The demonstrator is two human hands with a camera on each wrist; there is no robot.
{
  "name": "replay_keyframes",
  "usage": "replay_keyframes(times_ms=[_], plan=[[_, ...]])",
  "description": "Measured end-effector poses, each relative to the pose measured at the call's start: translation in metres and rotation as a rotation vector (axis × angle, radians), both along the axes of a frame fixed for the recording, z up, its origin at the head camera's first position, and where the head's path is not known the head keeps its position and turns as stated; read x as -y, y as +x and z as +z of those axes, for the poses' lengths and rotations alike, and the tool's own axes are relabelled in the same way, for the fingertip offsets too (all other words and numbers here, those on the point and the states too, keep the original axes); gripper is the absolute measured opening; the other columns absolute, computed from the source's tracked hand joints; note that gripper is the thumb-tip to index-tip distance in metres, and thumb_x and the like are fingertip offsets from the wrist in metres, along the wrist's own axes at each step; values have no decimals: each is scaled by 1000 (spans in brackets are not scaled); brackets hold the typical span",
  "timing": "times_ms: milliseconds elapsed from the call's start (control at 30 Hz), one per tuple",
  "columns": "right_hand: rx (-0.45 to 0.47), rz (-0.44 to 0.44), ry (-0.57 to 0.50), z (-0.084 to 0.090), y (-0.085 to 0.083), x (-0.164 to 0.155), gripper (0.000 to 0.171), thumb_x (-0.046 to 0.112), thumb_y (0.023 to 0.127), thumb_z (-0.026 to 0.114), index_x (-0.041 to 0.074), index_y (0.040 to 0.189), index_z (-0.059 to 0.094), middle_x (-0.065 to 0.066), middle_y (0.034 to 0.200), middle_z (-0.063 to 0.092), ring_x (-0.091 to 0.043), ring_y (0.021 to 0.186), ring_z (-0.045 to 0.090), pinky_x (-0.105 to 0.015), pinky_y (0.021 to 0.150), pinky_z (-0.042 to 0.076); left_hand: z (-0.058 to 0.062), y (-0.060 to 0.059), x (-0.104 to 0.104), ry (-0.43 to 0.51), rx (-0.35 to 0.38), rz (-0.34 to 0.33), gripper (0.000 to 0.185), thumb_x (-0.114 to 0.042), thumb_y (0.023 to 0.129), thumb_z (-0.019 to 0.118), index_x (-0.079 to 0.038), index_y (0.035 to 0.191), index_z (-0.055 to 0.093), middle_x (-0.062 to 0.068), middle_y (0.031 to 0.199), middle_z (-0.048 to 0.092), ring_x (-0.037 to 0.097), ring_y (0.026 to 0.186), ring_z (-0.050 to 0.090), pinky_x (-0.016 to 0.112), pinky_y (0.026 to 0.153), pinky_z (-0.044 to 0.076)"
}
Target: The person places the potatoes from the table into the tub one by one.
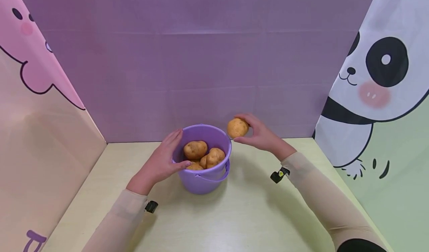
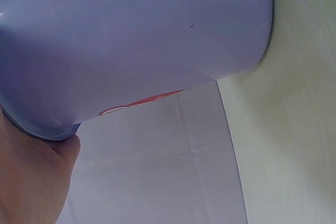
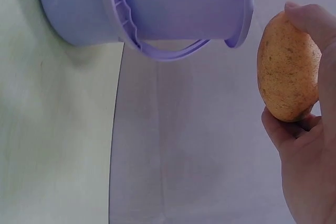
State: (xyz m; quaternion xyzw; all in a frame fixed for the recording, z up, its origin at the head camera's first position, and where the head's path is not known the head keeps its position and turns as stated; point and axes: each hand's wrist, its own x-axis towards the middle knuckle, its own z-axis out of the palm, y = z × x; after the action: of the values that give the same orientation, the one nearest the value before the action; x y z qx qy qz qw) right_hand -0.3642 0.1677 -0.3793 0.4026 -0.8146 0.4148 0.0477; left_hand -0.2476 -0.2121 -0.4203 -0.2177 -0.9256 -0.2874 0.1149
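Just above and right of the bucket's rim, the right hand (image 1: 259, 134) pinches a potato (image 1: 237, 128) between thumb and fingertips; it looks firm, fairly heavy and dry-skinned, best gripped across its middle. The left hand (image 1: 162, 161) cups the purple bucket (image 1: 204, 177), thumb over the rim. Potatoes already fill it; open tabletop (image 1: 248, 214) surrounds it.

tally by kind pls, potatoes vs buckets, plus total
Potatoes: 5 visible. 1 in the right hand, at; 4 in the bucket, at and; more may lie hidden beneath.
Buckets: 1, purple, left hand on its rim.
Total: 6 things.
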Motion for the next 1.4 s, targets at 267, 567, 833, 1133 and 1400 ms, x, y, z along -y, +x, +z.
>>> replay_keyframes(times_ms=[267, 567, 833, 1133, 1400], plan=[[-11, 50, -1, 5, 3, 14, 77, 15, 91, 94, 12, 158, 57, -10, 149, 58, -27, 137, 56, -49, 119, 47, 0, 1, -1, 2, 2, 3, 112, -53, 93, 82, 7, 171, 28, 23, 180, 25, 44, 168, 18, 67, 132, 22], [-45, 91, 56, 14, 8, 29, 77, 23, 93, 93, 13, 160, 56, -8, 154, 57, -26, 142, 54, -52, 121, 44, 1, 1, -1, -1, 0, 3, 112, -54, 94, 82, 7, 171, 28, 22, 180, 25, 43, 168, 18, 66, 132, 22], [-89, 127, 90, 19, 12, 46, 79, 25, 91, 94, 11, 159, 56, -9, 155, 56, -26, 142, 53, -51, 120, 45, 0, 0, 0, 6, -16, -7, 112, -52, 93, 83, 7, 171, 28, 23, 180, 26, 43, 168, 19, 65, 133, 22], [-91, 179, 107, 19, 15, 64, 79, 29, 92, 94, 12, 159, 56, -8, 153, 58, -25, 139, 56, -49, 119, 47, 0, 2, 0, 13, -1, -6, 112, -55, 94, 81, 5, 172, 28, 22, 180, 26, 43, 168, 19, 67, 132, 22], [-111, 202, 116, 19, 15, 76, 78, 26, 91, 94, 6, 157, 57, -8, 149, 60, -22, 135, 59, -44, 116, 50, 0, 2, 1, 7, -5, -5, 113, -57, 94, 81, 5, 172, 28, 21, 180, 26, 42, 168, 19, 65, 133, 22]])
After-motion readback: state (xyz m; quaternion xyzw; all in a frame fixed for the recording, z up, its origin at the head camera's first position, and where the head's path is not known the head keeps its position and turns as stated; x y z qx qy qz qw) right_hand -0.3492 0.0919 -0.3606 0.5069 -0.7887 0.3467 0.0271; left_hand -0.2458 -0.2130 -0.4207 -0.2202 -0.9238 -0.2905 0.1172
